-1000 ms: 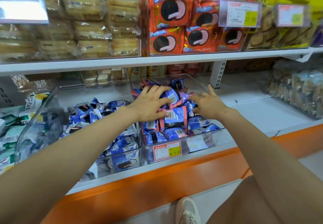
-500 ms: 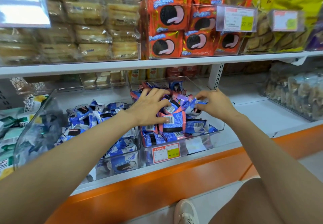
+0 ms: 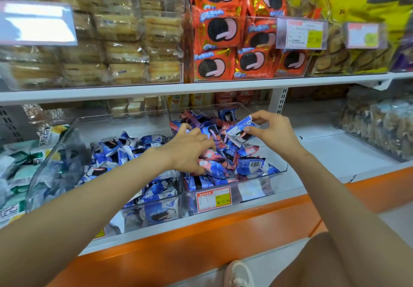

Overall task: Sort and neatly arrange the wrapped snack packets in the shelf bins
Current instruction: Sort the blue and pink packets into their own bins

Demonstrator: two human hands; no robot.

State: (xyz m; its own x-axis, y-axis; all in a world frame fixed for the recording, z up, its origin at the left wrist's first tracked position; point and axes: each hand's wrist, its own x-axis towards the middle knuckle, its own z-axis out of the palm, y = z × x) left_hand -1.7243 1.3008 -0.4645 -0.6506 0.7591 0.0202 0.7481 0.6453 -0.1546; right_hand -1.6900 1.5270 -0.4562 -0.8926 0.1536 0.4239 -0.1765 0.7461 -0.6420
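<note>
On the white shelf [image 3: 335, 152], our left hand [image 3: 190, 150] arches over the pile [image 3: 248, 163] in the bin [image 3: 277, 170], fingers curled into it, gripping. Our right hand [image 3: 272, 132] pinches one packet [image 3: 240, 131] above the pile. Bare shelf lies right of the bin.

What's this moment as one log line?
right hand: pinches blue-white packet | left hand: grips pink-blue packet | clear bin: unsorted

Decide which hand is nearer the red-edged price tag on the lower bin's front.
Left. The left hand grips packets just behind the price tag; the right hand holds a packet farther back and right.
</note>
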